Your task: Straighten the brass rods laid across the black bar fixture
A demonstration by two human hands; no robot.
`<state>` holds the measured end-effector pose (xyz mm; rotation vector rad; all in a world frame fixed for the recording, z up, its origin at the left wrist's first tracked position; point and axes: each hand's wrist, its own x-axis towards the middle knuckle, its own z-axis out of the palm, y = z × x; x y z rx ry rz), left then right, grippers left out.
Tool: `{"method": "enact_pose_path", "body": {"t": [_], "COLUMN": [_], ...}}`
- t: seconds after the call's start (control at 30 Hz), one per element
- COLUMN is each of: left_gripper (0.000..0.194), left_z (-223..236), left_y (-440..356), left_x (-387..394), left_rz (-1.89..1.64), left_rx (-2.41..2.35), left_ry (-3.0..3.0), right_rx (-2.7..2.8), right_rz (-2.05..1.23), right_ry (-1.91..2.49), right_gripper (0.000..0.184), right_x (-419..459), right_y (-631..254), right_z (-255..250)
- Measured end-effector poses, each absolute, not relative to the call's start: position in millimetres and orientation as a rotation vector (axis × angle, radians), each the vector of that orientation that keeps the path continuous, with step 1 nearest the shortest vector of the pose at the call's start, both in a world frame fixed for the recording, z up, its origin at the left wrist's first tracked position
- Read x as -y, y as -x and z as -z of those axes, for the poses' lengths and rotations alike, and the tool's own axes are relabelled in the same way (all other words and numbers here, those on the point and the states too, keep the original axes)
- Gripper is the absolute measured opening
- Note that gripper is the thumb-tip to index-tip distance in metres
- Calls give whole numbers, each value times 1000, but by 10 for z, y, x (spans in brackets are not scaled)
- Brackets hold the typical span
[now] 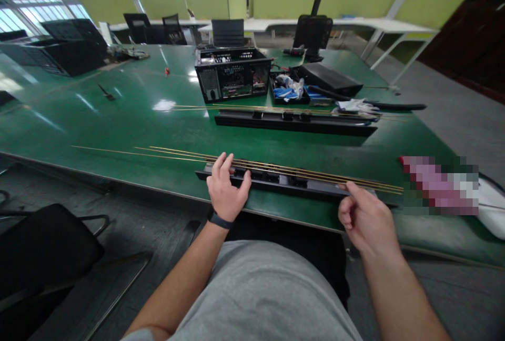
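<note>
A long black strip [292, 183] lies along the near edge of the green table [130, 120]. Several thin brass rods [173, 154] lie over it and stretch far to the left. My left hand [225, 187] rests on the strip's left end, fingers spread flat over the rods and the strip. My right hand [365, 214] is at the strip's right end, fingers curled, thumb and forefinger pinching the rods' ends there.
A second black strip [294, 121] with more brass rods lies further back. Behind it stand an open black computer case [232, 72], a tray with blue gloves [290, 91] and a flat black box [329, 79]. A black chair [43, 246] sits at my left.
</note>
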<state>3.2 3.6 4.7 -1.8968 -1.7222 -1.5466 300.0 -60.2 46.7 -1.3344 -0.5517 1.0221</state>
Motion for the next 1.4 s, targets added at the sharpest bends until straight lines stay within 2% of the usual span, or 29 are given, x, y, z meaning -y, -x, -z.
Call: {"method": "enact_pose_path", "body": {"t": [0.93,1.17,1.4], "left_gripper": [60,56,66], "left_z": [-99,-134,-173], "left_y": [-102,-77,-22], "left_x": [-138,-149,-190], "left_rz": [1390,1345,1349], "left_rx": [1825,1840,1835], "left_ry": [1944,1958,2016], "right_rx": [545,497,432], "right_rz": [-1116,-1049,-1010], "right_ry": [1398,1421,1478], "right_gripper": [47,46,44], "right_x": [538,485,377], "right_y": [-3106,-3015,-2948], "right_z": [-526,-546,-580]}}
